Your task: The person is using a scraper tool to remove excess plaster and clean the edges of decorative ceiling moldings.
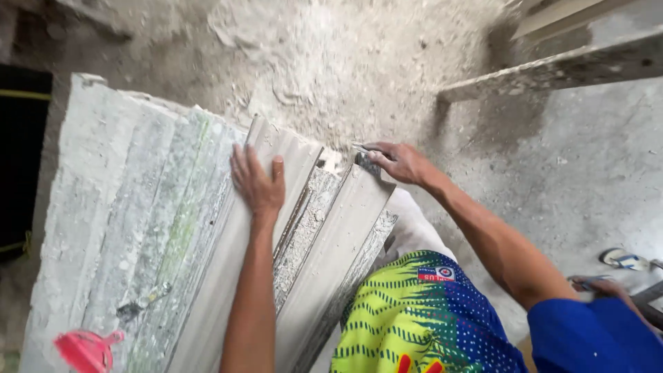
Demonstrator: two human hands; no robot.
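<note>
There are two hands of the person: the left hand (257, 181) and the right hand (400, 162). There are several long moulded plaster strips (331, 242) lying side by side on the counter (90, 193); I can count about three clearly. There is one small metal tool (366, 153) under the right fingers. One red plastic object (86, 349) lies at the counter's near corner. One sandal (623, 260) is on the floor (587, 173).

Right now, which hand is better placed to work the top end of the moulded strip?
The right hand, probably: it holds a small tool at the top end of the moulded strip. The left hand lies flat on the neighbouring strip, steadying it.
</note>
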